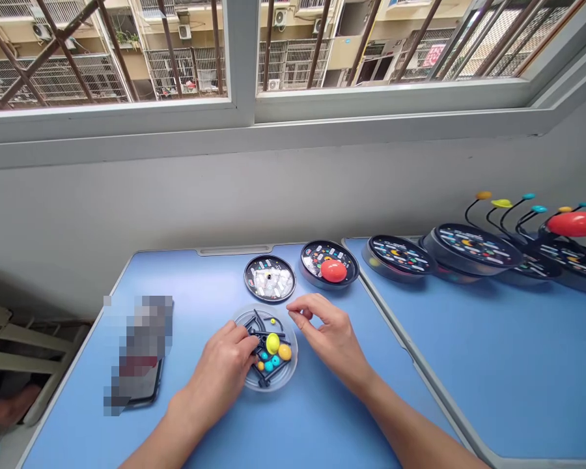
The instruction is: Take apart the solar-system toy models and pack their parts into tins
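A clear round lid (289,371) lies on the blue table (322,417) and holds black curved rods and small yellow, orange and teal balls (273,343). My left hand (224,368) rests on the lid's left rim, fingers curled onto a black rod. My right hand (329,332) hovers just right of the lid, thumb and forefinger pinched together near its upper edge; whatever sits between them is too small to name. Behind the lid stand a black dish with small white bags (269,278) and a black dish with a red half-sphere (333,270).
A dark phone-like object (141,355), blurred out, lies at the left of the table. On the adjoining table to the right stand several black printed discs (398,255) and built planet models with a red ball (575,223). A grey wall and window run behind.
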Available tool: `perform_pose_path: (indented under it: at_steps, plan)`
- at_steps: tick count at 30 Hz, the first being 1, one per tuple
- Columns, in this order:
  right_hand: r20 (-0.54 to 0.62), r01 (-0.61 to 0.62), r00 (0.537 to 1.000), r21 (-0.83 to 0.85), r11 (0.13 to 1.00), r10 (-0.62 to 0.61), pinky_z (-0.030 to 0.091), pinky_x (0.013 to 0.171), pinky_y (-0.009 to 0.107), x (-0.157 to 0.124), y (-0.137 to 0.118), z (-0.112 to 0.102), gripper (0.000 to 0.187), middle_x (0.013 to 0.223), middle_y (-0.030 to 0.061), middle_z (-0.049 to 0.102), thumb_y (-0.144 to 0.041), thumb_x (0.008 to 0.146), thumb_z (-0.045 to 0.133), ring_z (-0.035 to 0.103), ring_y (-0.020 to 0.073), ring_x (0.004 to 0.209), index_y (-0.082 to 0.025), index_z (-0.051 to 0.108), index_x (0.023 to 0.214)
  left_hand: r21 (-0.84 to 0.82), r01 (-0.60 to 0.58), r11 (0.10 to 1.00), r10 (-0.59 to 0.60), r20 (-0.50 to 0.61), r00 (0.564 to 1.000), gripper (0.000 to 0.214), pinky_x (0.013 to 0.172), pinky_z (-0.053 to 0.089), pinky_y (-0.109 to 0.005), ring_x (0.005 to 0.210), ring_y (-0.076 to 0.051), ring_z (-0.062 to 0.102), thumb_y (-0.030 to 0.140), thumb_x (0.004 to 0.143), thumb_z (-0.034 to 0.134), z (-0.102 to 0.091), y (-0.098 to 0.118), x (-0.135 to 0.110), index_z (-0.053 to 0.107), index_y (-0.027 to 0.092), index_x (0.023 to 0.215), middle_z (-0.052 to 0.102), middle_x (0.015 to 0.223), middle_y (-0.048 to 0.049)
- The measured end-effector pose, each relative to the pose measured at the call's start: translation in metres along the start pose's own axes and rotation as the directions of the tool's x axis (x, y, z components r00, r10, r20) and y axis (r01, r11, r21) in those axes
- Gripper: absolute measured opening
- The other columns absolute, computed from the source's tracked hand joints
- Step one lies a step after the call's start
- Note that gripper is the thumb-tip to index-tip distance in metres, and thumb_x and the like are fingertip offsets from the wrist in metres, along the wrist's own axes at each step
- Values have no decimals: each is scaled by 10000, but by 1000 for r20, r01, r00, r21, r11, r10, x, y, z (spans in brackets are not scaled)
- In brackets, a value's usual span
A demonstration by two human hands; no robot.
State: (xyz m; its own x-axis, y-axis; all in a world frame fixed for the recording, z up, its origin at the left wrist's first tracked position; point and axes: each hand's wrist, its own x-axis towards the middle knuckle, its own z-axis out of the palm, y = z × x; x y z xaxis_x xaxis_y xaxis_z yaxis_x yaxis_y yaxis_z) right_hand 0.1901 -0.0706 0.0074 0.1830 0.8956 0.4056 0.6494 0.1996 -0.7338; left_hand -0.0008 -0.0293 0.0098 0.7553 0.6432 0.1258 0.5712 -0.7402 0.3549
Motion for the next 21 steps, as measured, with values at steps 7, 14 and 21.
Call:
perform_pose_path:
  at_steps: [7,14,21]
  plan:
    - [-11,-2,1000,1,1000,2,432,595,281,1,1,-1,121,743,34,622,-196,828,503,514,156,638,-203,608,770,46,-66,997,73,-175,982,185,605,417,-288,673,-171,506,120,835,480,5,-4,0,652,188,839,639,740,-38]
    - [-6,0,1000,30,1000,1,434,602,275,1,-1,1,129,713,31,617,-157,810,501,525,160,662,-198,605,744,-34,132,991,-132,-473,871,200,634,411,-274,693,-171,535,193,861,455,5,-11,-1,651,165,834,625,736,-48]
    - [4,-14,1000,27,1000,13,424,595,271,2,0,2,146,696,25,611,-125,792,493,519,159,658,-195,597,717,-62,518,853,-521,-134,843,262,533,360,-241,536,-151,549,315,850,423,1,-18,5,651,202,916,596,613,2]
